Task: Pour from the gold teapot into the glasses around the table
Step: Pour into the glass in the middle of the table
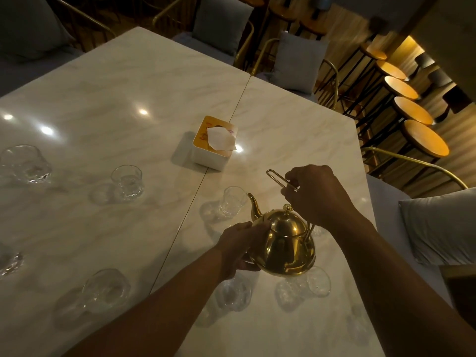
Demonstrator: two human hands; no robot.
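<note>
The gold teapot [283,243] hangs just above the marble table [103,99], spout pointing up and left toward a clear glass [233,200]. My right hand [316,194] grips its wire handle from above. My left hand [242,244] presses against the pot's left side. Several more clear glasses stand around: one [127,182] at centre left, one [24,163] at far left, one [105,289] at lower left, one [235,292] under my left wrist, one [318,280] just right of the pot's base. Whether any glass holds liquid is unclear.
A white tissue box [213,144] with an orange top sits at the table's middle, beyond the pot. Cushioned chairs [221,24] line the far side, a grey cushion [440,228] lies at the right. Round wooden stools [425,139] stand in a row at far right.
</note>
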